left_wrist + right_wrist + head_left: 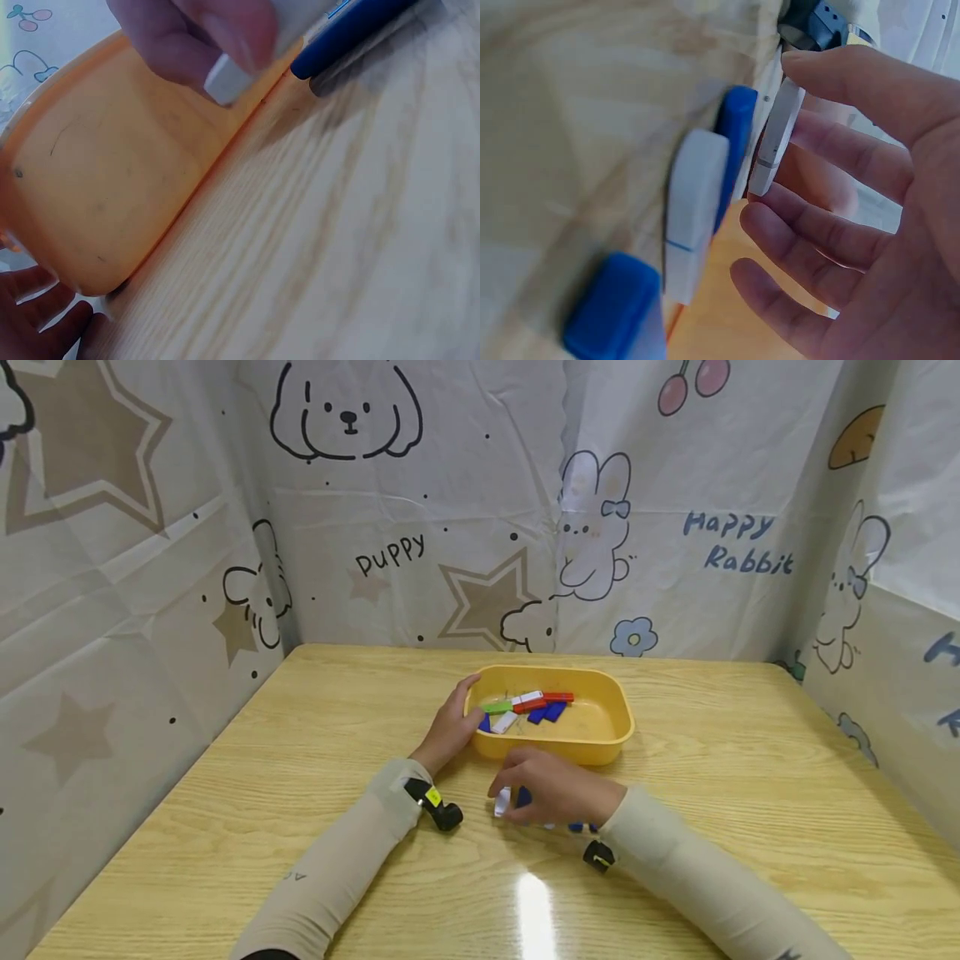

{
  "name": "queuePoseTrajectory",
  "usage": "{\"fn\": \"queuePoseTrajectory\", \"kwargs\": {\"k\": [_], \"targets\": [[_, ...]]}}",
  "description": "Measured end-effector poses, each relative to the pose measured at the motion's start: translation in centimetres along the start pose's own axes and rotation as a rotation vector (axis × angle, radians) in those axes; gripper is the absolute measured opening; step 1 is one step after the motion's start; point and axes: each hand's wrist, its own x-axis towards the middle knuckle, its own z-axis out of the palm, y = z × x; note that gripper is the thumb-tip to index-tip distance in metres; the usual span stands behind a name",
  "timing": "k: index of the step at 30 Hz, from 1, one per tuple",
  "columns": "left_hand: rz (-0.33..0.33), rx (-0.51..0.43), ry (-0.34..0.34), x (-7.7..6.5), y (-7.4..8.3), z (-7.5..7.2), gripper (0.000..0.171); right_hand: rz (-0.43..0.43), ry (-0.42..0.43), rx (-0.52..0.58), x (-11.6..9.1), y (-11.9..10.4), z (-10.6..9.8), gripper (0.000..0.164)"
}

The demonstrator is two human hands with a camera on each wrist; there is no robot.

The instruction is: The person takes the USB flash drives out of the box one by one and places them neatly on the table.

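Observation:
My left hand (444, 727) holds the left end of a yellow plastic tub (551, 750), its thumb at the rim. In front of the tub, my right hand (558, 783) pinches a small flat white stick (778, 135) between thumb and fingers; a seam line crosses it near one end. The other fingers of that hand are loosely bent. Beside the held piece, the right wrist view has a blue stick (737, 112), a similar white stick (696, 210) and another blue piece (611, 307) on the table. In the head view the right hand partly hides these.
Inside the tub lie several small sticks: a green one (497, 707), a red one (558, 697), white ones and blue ones (555, 712). The wooden table (750, 760) is bordered by printed cloth walls (465, 502) at the back and sides.

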Motion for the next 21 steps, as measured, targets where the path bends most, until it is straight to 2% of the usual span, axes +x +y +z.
{"fn": "queuePoseTrajectory", "kwargs": {"k": [21], "targets": [[-0.004,0.004,0.005,-0.06,0.13,0.09,0.061,-0.009,-0.024,-0.002,0.08,-0.03,0.54,0.023]]}}
